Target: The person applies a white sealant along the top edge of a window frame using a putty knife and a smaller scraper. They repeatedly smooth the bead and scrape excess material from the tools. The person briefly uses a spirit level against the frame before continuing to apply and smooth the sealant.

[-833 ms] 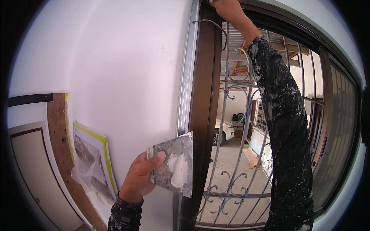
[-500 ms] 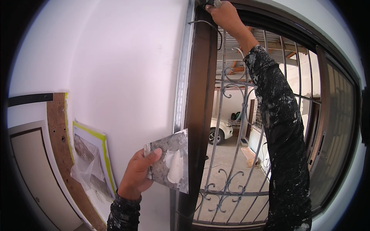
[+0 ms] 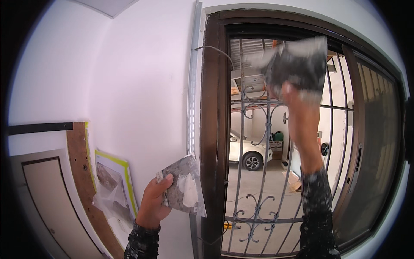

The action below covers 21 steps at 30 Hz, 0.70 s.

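White wall (image 3: pixel 138 86) at left; lower centre, left hand (image 3: pixel 153 199) clasps a plate (image 3: pixel 174 197), likely light, stiff, best edge-held; upper right, right hand (image 3: pixel 299 108) grips a blade (image 3: pixel 297 64).

A grey plate (image 3: pixel 176 186) at lower centre is mottled and smeared with white paste (image 3: pixel 189 192); the blurred tool (image 3: pixel 299 67) at upper right is coloured dark grey. Black sleeves (image 3: pixel 317 207) are flecked with white. The lower-left panel (image 3: pixel 122 179) is edged in yellow-green.
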### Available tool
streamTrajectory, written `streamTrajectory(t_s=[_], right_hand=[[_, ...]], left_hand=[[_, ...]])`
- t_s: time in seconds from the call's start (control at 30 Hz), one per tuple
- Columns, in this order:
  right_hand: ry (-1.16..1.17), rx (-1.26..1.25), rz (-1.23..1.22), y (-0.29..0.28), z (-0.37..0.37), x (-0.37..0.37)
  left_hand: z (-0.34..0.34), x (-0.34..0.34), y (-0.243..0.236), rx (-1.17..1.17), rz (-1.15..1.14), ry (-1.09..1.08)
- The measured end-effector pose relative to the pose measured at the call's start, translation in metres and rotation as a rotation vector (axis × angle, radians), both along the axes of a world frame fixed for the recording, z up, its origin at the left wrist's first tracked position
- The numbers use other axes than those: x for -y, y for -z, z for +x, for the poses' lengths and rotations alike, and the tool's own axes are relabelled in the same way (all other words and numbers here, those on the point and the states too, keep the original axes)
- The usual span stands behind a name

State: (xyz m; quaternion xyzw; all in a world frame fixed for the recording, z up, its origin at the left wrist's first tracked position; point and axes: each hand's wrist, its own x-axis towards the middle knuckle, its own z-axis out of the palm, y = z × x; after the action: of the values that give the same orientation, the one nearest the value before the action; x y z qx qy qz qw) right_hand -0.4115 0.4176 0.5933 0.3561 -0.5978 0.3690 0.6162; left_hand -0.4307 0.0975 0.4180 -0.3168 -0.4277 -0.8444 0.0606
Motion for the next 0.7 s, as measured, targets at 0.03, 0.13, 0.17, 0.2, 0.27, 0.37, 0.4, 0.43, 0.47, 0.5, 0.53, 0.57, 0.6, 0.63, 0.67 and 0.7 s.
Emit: streamTrajectory(t_s=[0.03, 0.13, 0.17, 0.2, 0.27, 0.37, 0.4, 0.43, 0.47, 0.5, 0.53, 0.57, 0.6, 0.63, 0.67, 0.7], right_hand=[[0.357, 0.112, 0.027, 0.026, 0.003, -0.006], [-0.063, 0.121, 0.271, 0.092, 0.003, -0.004], [-0.262, 0.245, 0.333, 0.105, 0.000, -0.002], [-0.220, 0.065, 0.496, 0.114, -0.003, -0.002], [-0.317, 0.053, 0.674, 0.130, -0.005, 0.000], [-0.131, -0.065, 0.827, 0.139, -0.009, 0.002], [-0.042, -0.080, 0.859, 0.143, -0.009, 0.002], [0.031, -0.094, 0.874, 0.148, -0.010, 0.003], [0.113, -0.089, 0.911, 0.152, -0.011, 0.003], [0.183, -0.163, 0.883, 0.155, -0.015, 0.004], [0.222, -0.157, 0.838, 0.158, -0.019, 0.003], [0.270, -0.129, 0.814, 0.160, -0.024, -0.002], [0.316, -0.098, 0.793, 0.162, -0.029, -0.007], [0.367, -0.096, 0.808, 0.158, -0.038, -0.013], [0.412, -0.112, 0.789, 0.154, -0.046, -0.019], [0.496, -0.136, 0.809, 0.147, -0.052, -0.026]], left_hand=[[0.005, -0.005, 0.000, -0.013, 0.030, 0.017], [0.014, -0.023, 0.001, -0.022, 0.125, 0.069], [0.015, -0.030, 0.002, -0.011, 0.160, 0.086], [0.015, -0.037, 0.002, -0.029, 0.193, 0.125], [0.014, -0.049, 0.003, 0.053, 0.233, 0.105], [0.014, -0.062, 0.002, 0.102, 0.258, 0.134], [0.015, -0.066, 0.002, 0.144, 0.259, 0.120], [0.017, -0.069, 0.002, 0.173, 0.274, 0.111], [0.019, -0.072, 0.003, 0.123, 0.257, 0.125], [0.022, -0.075, 0.004, 0.118, 0.247, 0.104], [0.026, -0.076, 0.006, 0.089, 0.247, 0.120], [0.030, -0.078, 0.008, 0.089, 0.237, 0.067], [0.034, -0.077, 0.008, 0.063, 0.233, 0.049], [0.038, -0.075, 0.009, 0.027, 0.230, 0.042], [0.042, -0.073, 0.008, 0.038, 0.202, 0.008], [0.045, -0.068, 0.005, 0.032, 0.175, -0.011]])
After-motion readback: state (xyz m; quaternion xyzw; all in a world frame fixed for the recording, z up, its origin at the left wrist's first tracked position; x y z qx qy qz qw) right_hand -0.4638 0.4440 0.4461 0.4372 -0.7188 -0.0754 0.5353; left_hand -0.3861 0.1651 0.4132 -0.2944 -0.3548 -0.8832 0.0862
